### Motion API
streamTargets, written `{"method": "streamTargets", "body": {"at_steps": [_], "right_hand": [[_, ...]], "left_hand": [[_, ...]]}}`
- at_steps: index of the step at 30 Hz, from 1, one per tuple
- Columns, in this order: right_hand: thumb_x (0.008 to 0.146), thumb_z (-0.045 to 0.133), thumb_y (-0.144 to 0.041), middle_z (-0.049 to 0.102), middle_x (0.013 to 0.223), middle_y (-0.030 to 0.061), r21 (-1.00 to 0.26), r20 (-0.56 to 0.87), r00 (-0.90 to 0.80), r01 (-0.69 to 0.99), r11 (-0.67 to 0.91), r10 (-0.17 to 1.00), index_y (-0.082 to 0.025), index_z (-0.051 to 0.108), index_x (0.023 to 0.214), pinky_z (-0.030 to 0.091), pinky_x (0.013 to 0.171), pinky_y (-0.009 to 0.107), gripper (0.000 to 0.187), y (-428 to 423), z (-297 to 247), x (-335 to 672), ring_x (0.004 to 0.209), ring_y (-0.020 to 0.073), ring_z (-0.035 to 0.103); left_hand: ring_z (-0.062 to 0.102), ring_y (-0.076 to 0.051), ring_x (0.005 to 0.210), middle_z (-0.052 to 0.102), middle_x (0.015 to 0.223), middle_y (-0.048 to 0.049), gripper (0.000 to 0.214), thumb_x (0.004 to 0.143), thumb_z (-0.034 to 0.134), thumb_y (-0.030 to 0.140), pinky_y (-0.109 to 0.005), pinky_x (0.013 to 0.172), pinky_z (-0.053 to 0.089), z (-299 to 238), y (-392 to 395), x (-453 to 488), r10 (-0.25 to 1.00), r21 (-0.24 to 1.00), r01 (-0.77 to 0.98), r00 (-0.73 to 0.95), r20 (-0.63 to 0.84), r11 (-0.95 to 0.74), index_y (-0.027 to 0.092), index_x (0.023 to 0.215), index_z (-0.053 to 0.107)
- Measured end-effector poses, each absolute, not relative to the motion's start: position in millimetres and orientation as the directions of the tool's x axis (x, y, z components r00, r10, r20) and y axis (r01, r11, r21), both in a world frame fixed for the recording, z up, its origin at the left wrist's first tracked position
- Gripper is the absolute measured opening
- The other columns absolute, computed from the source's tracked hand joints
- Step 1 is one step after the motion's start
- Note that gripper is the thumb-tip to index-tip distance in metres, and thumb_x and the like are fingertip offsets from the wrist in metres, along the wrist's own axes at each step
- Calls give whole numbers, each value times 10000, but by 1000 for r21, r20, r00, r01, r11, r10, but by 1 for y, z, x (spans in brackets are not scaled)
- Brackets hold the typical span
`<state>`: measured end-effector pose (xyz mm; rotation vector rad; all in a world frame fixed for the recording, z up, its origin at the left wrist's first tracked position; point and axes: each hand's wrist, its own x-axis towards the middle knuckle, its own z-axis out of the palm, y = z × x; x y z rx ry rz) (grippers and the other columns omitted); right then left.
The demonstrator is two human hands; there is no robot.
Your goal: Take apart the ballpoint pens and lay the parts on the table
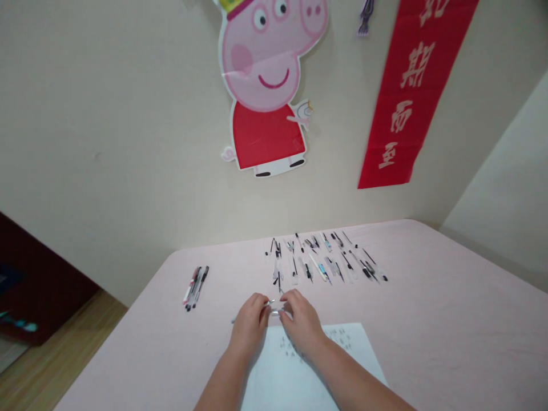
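Note:
In the head view, my left hand is closed around a slim pen part; its tip shows past my fingers. A thin end sticks out on the hand's other side. My right hand is closed too, thumb and fingers pinching one end of a short clear pen barrel that lies between both hands. The fingers partly hide these pieces. Just beyond my fingertips lies a dark pen refill. Under my wrists is a white sheet of paper with rows of dark handwritten marks.
Several taken-apart pens, with caps, barrels and refills, lie in rows at the back. A few whole pens lie together on the left. The pink-covered table meets a wall bearing a cartoon pig cutout and a red banner.

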<state>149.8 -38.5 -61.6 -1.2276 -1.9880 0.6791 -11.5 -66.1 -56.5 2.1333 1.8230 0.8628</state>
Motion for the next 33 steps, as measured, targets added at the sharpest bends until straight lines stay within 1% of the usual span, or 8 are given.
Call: {"method": "streamTargets", "body": {"at_steps": [4,8,10,15,19,25,33], "right_hand": [[753,549,-89,605,940,41,-736,310,-307,522,431,900,-196,560,948,443,775,311,222,-38,-62,150,827,182,579],[756,574,-98,606,959,47,-729,341,-342,492,476,876,-192,574,986,442,809,315,248,-38,-61,150,892,192,566],[760,594,-116,602,955,48,-724,345,-356,488,488,868,-194,592,977,440,811,314,230,-39,-60,150,913,198,557],[767,626,-160,598,953,51,-726,325,-383,485,487,865,-206,649,864,430,826,318,110,-40,-55,149,930,209,544],[773,615,-150,599,956,56,-740,317,-373,477,473,872,-208,655,834,429,835,327,94,-40,-53,148,934,218,539],[809,567,-151,597,951,60,-742,310,-372,481,467,875,-199,621,803,427,842,338,73,-39,-54,147,929,216,533],[849,516,-147,606,979,71,-735,317,-390,475,484,865,-186,626,761,421,870,345,147,-38,-56,147,957,212,533]], "left_hand": [[565,-189,837,584,906,-56,158,854,429,145,-323,747,450,-52,-67,-10,953,545,802,99,286,-246,203,855,576],[565,-186,865,584,954,-67,210,823,445,110,-321,768,455,-50,-68,-10,950,564,778,133,282,-276,197,898,620],[566,-187,869,588,956,-71,235,814,450,106,-318,762,459,-50,-69,-10,947,555,780,149,284,-289,196,918,641],[571,-197,852,611,900,-72,286,783,465,83,-314,740,459,-49,-68,-10,947,496,819,164,278,-287,201,920,686],[570,-200,823,618,858,-72,279,794,475,95,-314,716,456,-47,-68,-9,944,469,834,167,285,-289,203,912,703],[567,-200,831,612,869,-83,247,820,469,104,-319,726,455,-45,-69,-7,939,480,821,185,288,-309,176,892,693],[560,-190,801,600,834,-72,208,842,483,138,-304,704,448,-47,-69,-6,935,495,805,198,296,-327,174,860,687]]}}
